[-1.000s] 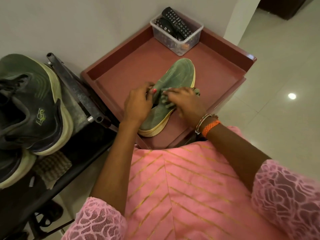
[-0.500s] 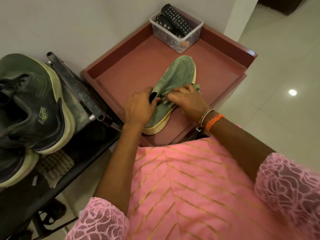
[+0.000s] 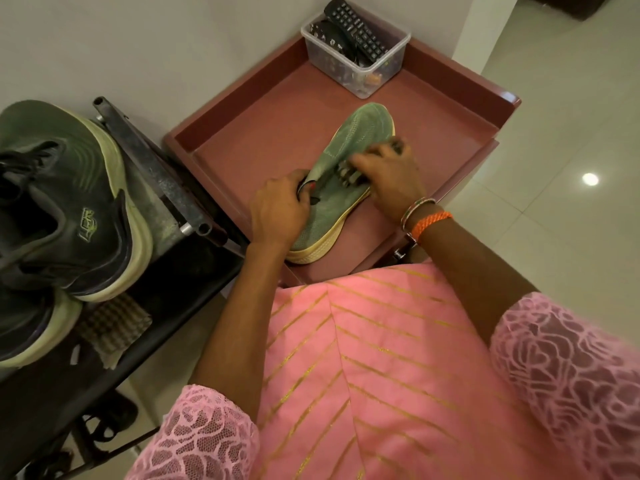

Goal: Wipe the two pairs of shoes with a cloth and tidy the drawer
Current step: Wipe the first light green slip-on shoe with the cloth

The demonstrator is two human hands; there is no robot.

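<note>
Green shoe (image 3: 346, 178) lay in the maroon drawer (image 3: 242, 147), sole down, toe toward 1 o'clock, heel toward 7 o'clock, approx. centre-right of the drawer floor.

L hand (image 3: 277, 213) gripped the shoe at the collar, fingers curled over the opening edge, thumb side toward the heel. Hand sat at 9 o'clock of the shoe's mid-section.

R hand (image 3: 388, 178) held a bunched cloth (image 3: 349, 173), fingers curled over it, pressing it on the shoe upper at the mid-foot. Cloth was mostly hidden under the fingers; only a small striped/dark part showed. R wrist carried an orange band (image 3: 431, 223) and a metal bangle (image 3: 417, 207).

Clear plastic box (image 3: 360, 64) stood in the drawer's far corner, at 12 o'clock of the shoe, well apart from the toe. It held a black remote (image 3: 356, 29) plus other dark items, not identifiable.

Dark green sneaker (image 3: 69, 202) sat on a black rack (image 3: 156, 174) at 9 o'clock of the drawer. A 2nd sneaker (image 3: 31, 327) lay partly under it at 7 o'clock. A folded checked cloth (image 3: 114, 323) lay on the rack, touching both sneakers' soles.
</note>
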